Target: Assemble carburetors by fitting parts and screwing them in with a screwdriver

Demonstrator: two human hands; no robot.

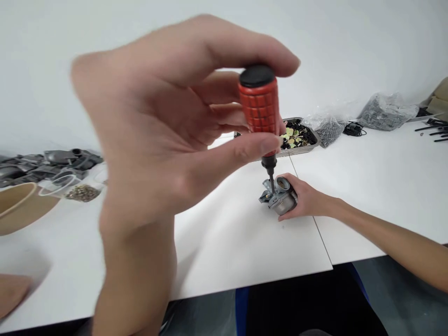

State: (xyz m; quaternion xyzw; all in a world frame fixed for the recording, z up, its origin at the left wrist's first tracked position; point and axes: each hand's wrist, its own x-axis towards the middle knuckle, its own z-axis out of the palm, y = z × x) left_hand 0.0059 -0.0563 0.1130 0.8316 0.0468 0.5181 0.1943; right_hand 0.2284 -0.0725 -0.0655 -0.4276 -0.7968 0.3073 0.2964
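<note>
My left hand [196, 116], large and close to the camera, grips a red screwdriver [261, 105] with a black cap. Its index finger reaches over the cap and its thumb presses the handle's near side. The shaft points down, its tip at a grey metal carburetor [283, 201]. Wrapped round the carburetor's right side, my right hand [301, 198] holds it at the white table [227, 252]. The exact contact of the tip is too small to make out.
Behind stands a metal tray [304, 148] of small black and yellowish parts, beside plastic bags [387, 112] and a black cable coil [354, 129]. At left are dark parts [52, 163], a clear tub of small metal pieces [82, 192] and a beige bowl [31, 210].
</note>
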